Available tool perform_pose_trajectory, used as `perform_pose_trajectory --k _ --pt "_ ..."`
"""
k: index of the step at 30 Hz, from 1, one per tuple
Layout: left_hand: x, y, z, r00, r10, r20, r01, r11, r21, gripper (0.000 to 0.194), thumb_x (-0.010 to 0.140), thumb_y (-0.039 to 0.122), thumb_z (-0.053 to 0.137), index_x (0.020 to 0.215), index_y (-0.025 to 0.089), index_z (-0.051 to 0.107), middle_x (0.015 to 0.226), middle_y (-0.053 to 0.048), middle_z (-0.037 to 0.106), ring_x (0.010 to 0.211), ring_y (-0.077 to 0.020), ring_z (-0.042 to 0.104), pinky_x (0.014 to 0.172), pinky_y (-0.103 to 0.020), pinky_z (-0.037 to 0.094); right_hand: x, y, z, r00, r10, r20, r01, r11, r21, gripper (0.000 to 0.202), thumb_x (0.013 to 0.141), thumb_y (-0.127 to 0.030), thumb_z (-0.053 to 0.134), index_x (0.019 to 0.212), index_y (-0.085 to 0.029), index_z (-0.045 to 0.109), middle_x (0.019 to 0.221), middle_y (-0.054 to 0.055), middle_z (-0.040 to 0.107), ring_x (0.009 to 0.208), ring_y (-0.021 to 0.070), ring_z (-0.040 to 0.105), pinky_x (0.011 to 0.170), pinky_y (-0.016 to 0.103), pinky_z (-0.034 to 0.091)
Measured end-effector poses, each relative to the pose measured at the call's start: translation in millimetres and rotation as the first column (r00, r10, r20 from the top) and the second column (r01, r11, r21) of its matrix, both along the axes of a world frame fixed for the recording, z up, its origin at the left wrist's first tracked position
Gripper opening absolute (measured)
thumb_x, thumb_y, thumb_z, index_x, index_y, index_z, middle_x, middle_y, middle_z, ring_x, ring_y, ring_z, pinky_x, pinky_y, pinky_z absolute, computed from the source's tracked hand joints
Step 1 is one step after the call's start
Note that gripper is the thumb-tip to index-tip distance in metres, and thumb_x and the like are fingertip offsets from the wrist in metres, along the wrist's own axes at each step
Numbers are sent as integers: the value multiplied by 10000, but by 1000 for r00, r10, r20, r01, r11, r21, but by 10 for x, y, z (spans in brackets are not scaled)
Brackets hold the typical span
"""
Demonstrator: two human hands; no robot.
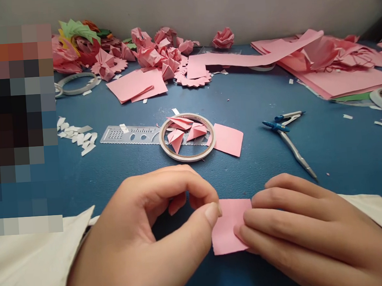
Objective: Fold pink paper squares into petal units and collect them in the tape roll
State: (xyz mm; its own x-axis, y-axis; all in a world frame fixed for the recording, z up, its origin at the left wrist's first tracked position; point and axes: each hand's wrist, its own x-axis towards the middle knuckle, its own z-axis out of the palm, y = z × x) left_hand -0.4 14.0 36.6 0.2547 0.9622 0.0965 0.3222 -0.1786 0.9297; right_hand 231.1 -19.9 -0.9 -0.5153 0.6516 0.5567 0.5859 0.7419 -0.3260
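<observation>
A small square of pink paper is held between my two hands, just above the blue tabletop. My left hand pinches its upper left edge between thumb and forefinger. On the other side, my right hand grips the paper's right edge, its fingers close together and partly covering it. Beyond my hands lies a roll of tape, with several folded pink paper pieces inside its ring. Under the roll is a clear plastic ruler, and another pink paper square lies at its right.
A pair of compasses lies on the right. Pink paper flowers are heaped at the back, beside a long pink strip and stacked pink sheets. White paper scraps are scattered at left. A pixelated block covers the far left.
</observation>
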Motion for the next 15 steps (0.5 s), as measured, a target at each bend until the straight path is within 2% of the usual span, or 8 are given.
perform_pose_trajectory --k 6,11,15 --pt "0 52 -4 1000 13 2 -13 1000 9 248 932 183 608 769 314 741 681 125 637 577 -66 554 565 -65 471 41 33 20 999 25 23 -25 999 25 320 1247 -97 443 1109 -213 708 885 6 801 802 189 695 886 444 523" --pt "-62 0 -22 1000 -6 20 7 999 -47 230 963 195 624 787 302 726 707 104 651 593 -82 597 559 -72 505 42 41 -1 999 26 26 -27 999 29 365 1250 -112 445 1069 -225 741 858 -6 794 776 176 719 803 414 528" --pt "-92 -10 -21 991 40 -126 -43 999 -24 163 967 296 714 809 273 683 696 37 629 623 -160 623 514 -177 533 30 44 -11 999 25 30 -25 1000 7 343 1221 -110 516 1015 -231 762 815 -9 772 769 178 729 773 403 533"
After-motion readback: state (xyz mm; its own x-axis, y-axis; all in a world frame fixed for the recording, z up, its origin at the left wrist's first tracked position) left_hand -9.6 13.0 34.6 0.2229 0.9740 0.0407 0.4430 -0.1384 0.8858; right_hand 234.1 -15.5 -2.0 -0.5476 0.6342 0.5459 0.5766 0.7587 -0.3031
